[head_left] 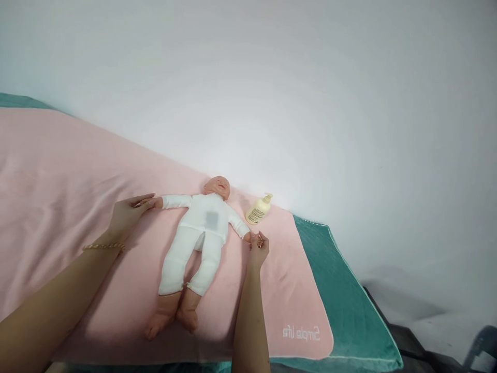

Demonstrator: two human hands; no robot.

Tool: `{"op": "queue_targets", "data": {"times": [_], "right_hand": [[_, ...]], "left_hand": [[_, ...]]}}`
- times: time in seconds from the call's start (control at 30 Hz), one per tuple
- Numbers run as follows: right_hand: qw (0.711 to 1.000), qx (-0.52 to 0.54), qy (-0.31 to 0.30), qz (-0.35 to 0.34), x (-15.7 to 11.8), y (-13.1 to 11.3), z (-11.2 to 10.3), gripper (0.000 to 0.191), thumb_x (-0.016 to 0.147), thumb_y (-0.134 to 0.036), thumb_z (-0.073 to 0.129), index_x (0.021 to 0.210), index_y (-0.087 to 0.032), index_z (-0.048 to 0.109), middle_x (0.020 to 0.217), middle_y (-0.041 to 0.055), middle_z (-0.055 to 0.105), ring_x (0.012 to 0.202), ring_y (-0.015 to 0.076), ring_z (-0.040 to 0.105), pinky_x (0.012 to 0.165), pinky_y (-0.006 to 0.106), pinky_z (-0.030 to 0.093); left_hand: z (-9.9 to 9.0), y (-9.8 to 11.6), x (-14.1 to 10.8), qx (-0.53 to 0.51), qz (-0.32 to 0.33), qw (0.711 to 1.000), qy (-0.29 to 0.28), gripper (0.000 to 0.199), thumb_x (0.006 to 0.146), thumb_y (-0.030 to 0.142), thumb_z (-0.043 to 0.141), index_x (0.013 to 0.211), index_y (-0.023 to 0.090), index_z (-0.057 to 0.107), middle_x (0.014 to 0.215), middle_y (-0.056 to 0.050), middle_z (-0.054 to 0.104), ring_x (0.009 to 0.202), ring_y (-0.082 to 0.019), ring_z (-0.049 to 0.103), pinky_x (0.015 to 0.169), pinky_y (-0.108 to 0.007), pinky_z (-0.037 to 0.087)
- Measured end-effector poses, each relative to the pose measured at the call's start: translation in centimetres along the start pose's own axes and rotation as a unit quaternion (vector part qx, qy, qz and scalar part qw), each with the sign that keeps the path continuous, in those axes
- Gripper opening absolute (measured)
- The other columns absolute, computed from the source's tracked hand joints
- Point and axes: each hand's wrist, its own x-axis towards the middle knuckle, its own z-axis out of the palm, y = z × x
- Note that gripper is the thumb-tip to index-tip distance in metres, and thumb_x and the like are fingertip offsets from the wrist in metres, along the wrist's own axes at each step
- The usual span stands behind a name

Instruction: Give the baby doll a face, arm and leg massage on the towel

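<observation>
A baby doll (205,220) in a white cloth suit lies face up on a pink blanket (128,295), its arms spread and its bare feet toward me. With closed fingers, my left hand (130,212) holds the doll's hand on the left side; a beaded bracelet circles that wrist. On the other side, my right hand (259,247) pinches the doll's other hand. Just beyond my right hand stands a pale yellow pump bottle (258,209), slightly tilted in view, with printed text on it.
Under the blanket is a green cover (330,269), showing at the right and far left. A white wall (272,93) rises behind the far edge. Dark objects sit at the lower right, beyond the cover's corner.
</observation>
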Motion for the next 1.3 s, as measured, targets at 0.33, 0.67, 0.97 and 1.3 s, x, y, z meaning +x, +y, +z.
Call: {"op": "queue_targets", "data": {"times": [0.33,0.67,0.97,1.3], "right_hand": [[1.0,-0.001,0.01,-0.012,0.4,0.5,0.1,0.056,0.085,-0.059,0.058,0.118,-0.014,0.068,0.114,0.0141,0.067,0.091,0.0212,0.064,0.066,0.029,0.051],[1.0,-0.009,0.0,-0.008,0.1,0.1,0.1,0.059,0.076,-0.055,0.071,0.118,-0.014,0.067,0.109,0.0118,0.068,0.088,0.0214,0.064,0.068,0.031,0.054],[1.0,-0.028,0.012,-0.006,-0.2,-0.4,0.3,0.05,0.082,-0.06,0.061,0.107,-0.017,0.065,0.091,0.0072,0.067,0.075,0.0181,0.062,0.058,0.026,0.05],[0.999,-0.033,0.016,-0.003,0.0,-0.1,0.0,0.052,0.087,-0.056,0.052,0.116,-0.015,0.066,0.119,0.0159,0.066,0.095,0.0236,0.065,0.066,0.03,0.052]], "left_hand": [[-0.5,0.0,0.2,-0.019,-0.007,1.0,-0.022,0.059,0.085,0.042,0.073,0.137,0.015,0.065,0.133,-0.012,0.068,0.123,-0.03,0.063,0.104,-0.042,0.052],[-0.5,0.2,-0.2,-0.032,-0.012,0.999,-0.012,0.063,0.078,0.038,0.08,0.136,0.018,0.066,0.132,-0.01,0.07,0.12,-0.028,0.065,0.102,-0.038,0.055],[-0.1,-0.4,0.3,-0.006,0.002,1.0,0.017,0.059,0.08,0.048,0.078,0.128,0.015,0.071,0.127,-0.012,0.072,0.12,-0.031,0.063,0.106,-0.044,0.049],[-0.4,-1.6,1.0,-0.059,-0.003,0.998,-0.022,0.058,0.089,0.047,0.068,0.14,0.019,0.062,0.136,-0.011,0.067,0.122,-0.028,0.062,0.102,-0.037,0.051]]}}
